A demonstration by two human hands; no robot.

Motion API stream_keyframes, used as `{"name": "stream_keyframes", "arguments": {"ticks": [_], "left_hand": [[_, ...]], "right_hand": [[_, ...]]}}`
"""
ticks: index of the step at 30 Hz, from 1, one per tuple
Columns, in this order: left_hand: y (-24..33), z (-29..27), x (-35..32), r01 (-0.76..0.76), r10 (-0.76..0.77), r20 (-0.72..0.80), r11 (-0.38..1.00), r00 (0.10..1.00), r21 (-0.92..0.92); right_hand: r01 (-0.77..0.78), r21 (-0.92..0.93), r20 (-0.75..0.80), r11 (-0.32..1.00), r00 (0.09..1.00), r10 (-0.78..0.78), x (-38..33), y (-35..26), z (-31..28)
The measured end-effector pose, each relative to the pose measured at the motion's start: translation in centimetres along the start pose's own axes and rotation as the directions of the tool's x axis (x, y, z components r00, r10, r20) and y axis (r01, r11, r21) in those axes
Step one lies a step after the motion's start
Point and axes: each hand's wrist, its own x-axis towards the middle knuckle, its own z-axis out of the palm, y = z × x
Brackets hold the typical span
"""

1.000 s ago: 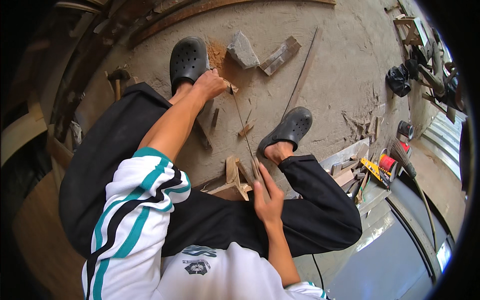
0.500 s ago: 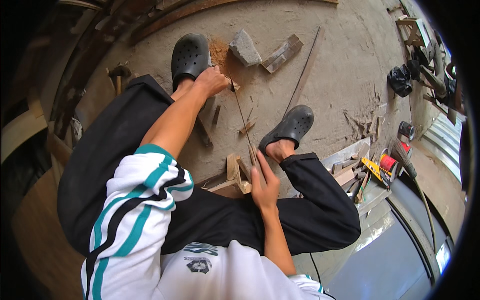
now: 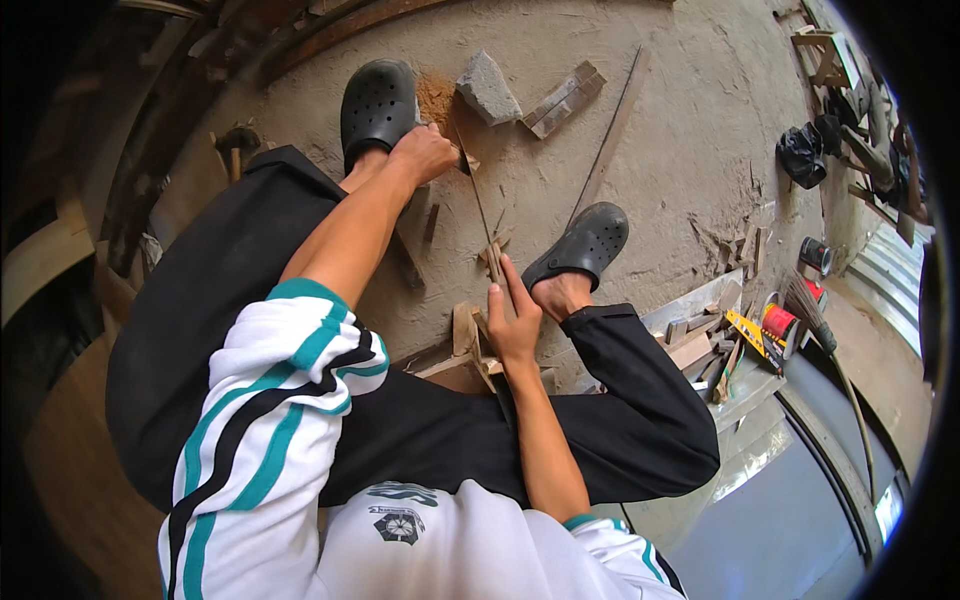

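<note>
My left hand point(image 3: 424, 154) is closed beside my left clog point(image 3: 379, 108), gripping a small wood piece point(image 3: 470, 163) low over the floor; most of it is hidden by the fingers. My right hand point(image 3: 515, 328) is closed round the wooden handle of what looks like a handsaw point(image 3: 483, 212), index finger stretched along it. Its long thin blade, seen nearly edge-on, runs forward to the wood piece, where it touches or passes close by. Orange-brown sawdust point(image 3: 434, 97) lies just beyond my left hand. My right clog point(image 3: 580, 245) stands flat on the floor, right of the handle.
Past the blade lie a grey stone block point(image 3: 488, 88), a short wood block point(image 3: 565, 99) and a long thin strip point(image 3: 612, 130). Wood offcuts point(image 3: 467, 333) lie before my lap. On the right are a scrap pile point(image 3: 700, 345), a yellow tool point(image 3: 755, 338), cans point(image 3: 815, 255) and a brush point(image 3: 808, 312).
My right hand has pushed forward, away from my body, with the handle and blade. My left hand stays nearly in place on the wood piece.
</note>
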Motion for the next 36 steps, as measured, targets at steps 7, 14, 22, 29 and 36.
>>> {"name": "stream_keyframes", "arguments": {"ticks": [7, 14, 22, 29, 36], "left_hand": [[-0.4, 0.8, -1.0, -0.014, 0.013, -0.034, 1.0, 0.999, -0.019], [-1.2, 0.9, -1.1, -0.071, 0.072, 0.028, 0.997, 0.997, -0.032], [-1.0, 1.3, -1.3, -0.056, 0.057, 0.024, 0.998, 0.998, -0.025], [-0.5, 1.2, -0.9, -0.075, 0.075, -0.032, 0.997, 0.997, -0.013], [-0.6, 1.7, -0.6, -0.081, 0.081, -0.015, 0.996, 0.997, -0.021]], "right_hand": [[0.07, -0.028, 0.013, 0.997, 0.998, -0.069, -5.8, -0.6, -2.1], [0.153, -0.022, 0.039, 0.988, 0.988, -0.152, -7.5, -0.6, -4.3], [0.23, -0.069, -0.021, 0.971, 0.972, -0.232, -7.1, -0.7, -2.8], [0.098, -0.039, -0.009, 0.994, 0.995, -0.099, -2.8, -0.9, -2.5], [0.138, -0.008, -0.011, 0.99, 0.99, -0.138, -0.1, -0.2, -0.6]]}}
